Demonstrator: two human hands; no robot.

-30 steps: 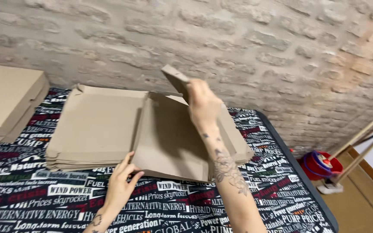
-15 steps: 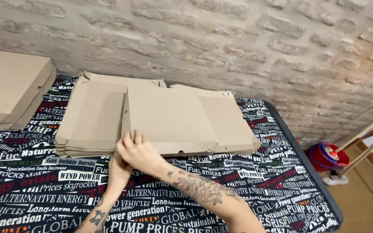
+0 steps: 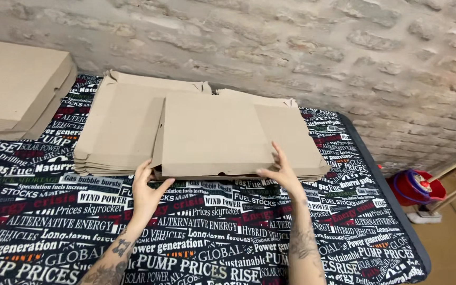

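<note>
Head view: folded box (image 3: 215, 134) lies flat at frame centre atop the flat stack (image 3: 125, 124), with the left hand (image 3: 146, 192) pinching its lower-left corner and the right hand (image 3: 281, 171) spread on its lower-right edge, fingers open — a grip at both near corners that looks meant to keep the lid square and pressed down. Finished boxes (image 3: 14, 87) sit apart at upper left, on the printed tablecloth (image 3: 212, 237); red bucket (image 3: 415, 187) stands on the floor at right.
</note>
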